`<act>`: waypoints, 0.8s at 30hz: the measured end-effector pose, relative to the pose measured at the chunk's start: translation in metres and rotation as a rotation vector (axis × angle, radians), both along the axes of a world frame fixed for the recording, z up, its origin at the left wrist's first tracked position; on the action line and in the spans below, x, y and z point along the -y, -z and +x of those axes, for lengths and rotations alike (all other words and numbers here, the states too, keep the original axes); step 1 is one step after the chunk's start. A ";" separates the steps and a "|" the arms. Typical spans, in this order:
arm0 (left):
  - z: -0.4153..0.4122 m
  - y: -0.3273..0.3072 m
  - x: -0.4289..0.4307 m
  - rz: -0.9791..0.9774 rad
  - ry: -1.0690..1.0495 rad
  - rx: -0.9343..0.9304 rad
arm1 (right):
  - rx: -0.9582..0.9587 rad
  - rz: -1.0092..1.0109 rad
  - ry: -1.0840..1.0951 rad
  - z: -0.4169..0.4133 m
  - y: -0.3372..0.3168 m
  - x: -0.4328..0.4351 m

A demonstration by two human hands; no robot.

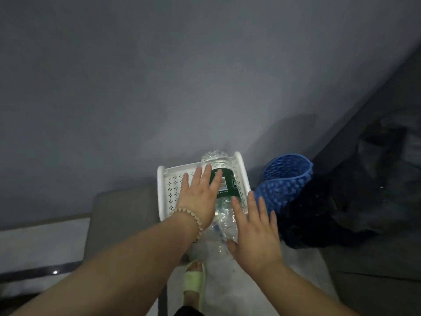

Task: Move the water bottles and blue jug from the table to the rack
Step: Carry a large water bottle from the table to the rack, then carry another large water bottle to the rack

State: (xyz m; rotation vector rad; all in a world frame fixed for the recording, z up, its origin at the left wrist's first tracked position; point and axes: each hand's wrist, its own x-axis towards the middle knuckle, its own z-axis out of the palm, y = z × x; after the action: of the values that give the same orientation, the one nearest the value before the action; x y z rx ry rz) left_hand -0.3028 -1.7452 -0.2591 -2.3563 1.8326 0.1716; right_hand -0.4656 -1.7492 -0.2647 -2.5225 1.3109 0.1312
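Fingers [206,176] apart, you are steadying the water bottle [225,188].
Your left hand [198,201] and right hand [255,231] are resting on it on the white rack [168,185], probably stopping a roll.

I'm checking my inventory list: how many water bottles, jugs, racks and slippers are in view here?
Water bottle: 1
Blue jug: 1
White rack: 1
Green slipper: 1
Total: 4
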 end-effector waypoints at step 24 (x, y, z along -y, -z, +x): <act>-0.152 -0.200 -0.437 -0.374 -0.696 0.266 | 0.444 -0.213 -0.733 -0.040 -0.179 -0.314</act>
State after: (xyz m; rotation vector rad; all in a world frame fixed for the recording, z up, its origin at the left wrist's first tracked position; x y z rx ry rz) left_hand -0.4549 -1.3086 -0.0587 -2.9992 0.9312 -0.4263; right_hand -0.5055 -1.4347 -0.0856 -2.8539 0.2162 -0.4132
